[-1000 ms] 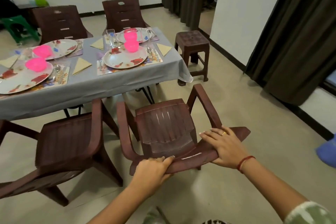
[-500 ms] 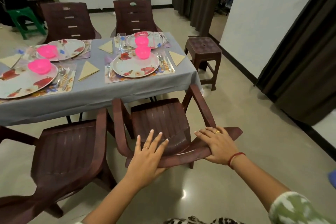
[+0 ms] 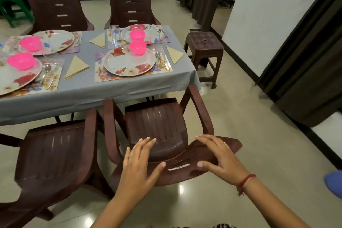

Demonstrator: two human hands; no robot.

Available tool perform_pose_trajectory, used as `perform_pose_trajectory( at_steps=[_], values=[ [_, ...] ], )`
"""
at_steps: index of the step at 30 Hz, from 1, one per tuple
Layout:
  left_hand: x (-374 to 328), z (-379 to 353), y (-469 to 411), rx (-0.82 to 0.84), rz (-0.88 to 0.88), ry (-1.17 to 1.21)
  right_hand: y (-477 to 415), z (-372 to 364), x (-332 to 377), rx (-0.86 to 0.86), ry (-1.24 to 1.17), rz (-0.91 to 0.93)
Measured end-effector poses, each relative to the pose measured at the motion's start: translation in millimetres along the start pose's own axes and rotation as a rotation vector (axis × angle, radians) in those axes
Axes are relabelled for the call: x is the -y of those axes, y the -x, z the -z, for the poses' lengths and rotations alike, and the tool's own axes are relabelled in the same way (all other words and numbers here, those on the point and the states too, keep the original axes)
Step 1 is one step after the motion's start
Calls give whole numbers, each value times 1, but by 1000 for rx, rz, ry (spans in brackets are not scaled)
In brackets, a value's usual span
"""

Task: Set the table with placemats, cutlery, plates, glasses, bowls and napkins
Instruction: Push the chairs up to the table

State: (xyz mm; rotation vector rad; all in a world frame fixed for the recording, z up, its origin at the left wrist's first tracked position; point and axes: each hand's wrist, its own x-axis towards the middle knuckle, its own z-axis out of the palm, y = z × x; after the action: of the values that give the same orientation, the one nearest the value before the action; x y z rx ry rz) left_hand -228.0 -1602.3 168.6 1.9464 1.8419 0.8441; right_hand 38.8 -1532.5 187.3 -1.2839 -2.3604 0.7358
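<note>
Basically, the setting looks done from this view. The nearest place on the table (image 3: 83, 94) has a placemat (image 3: 103, 77) with a plate (image 3: 129, 63) on it and a pink bowl (image 3: 137, 48) at the plate's far edge. The fork (image 3: 99, 65) lies left of the plate, the spoon (image 3: 158, 57) right, and a folded napkin (image 3: 174, 54) sits just beside the mat. One glass (image 3: 113, 33) stands between the near and far settings; I can't tell which it belongs to.

Both hands are at the top of the near chair (image 3: 157, 124)'s backrest, and the chair is tucked partly under the table edge. The left hand (image 3: 137, 164) has straight, spread fingers and holds nothing; I can't tell whether it touches the rail. The right hand (image 3: 220, 159) is loose and wide, with the thumb on the backrest face and no grip.

Handling, my read:
- chair: moulded plastic, light and stiff; take the top rail with both hands wide apart so it doesn't twist
- plate: stiff with a smooth glaze; lift by the rim, since the bowl on it may slide if it tilts
- glass: fragile; hold it low on the body
- napkin: soft and will lose its fold; pinch it at the folded edge
</note>
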Motion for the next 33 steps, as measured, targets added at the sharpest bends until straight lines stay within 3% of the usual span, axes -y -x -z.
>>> perform_pose_trajectory(
  at_steps=[3, 6, 10, 15, 21, 26, 33],
  values=[
    [-23, -15, -14, -47, -32, 52, 6, 13, -20, -227, -32, -3],
    [-53, -48, -35, -10, -68, 8, 11, 36, -51, -308, -67, -28],
    [-104, -98, -72, -24, -74, -75, 17, 72, -107, -264, -87, 7],
    [-171, -141, -129, -124, 55, 31, 12, 119, -175, -212, -61, 88],
    [-230, -167, -171, -152, 74, 47, -11, 163, -223, -199, -109, 144],
    [-235, -184, -209, -176, 88, 50, -46, 184, -254, -217, -153, 171],
    [-213, -210, -289, -286, 169, 55, -124, 216, -309, -118, -138, 231]
  ],
)
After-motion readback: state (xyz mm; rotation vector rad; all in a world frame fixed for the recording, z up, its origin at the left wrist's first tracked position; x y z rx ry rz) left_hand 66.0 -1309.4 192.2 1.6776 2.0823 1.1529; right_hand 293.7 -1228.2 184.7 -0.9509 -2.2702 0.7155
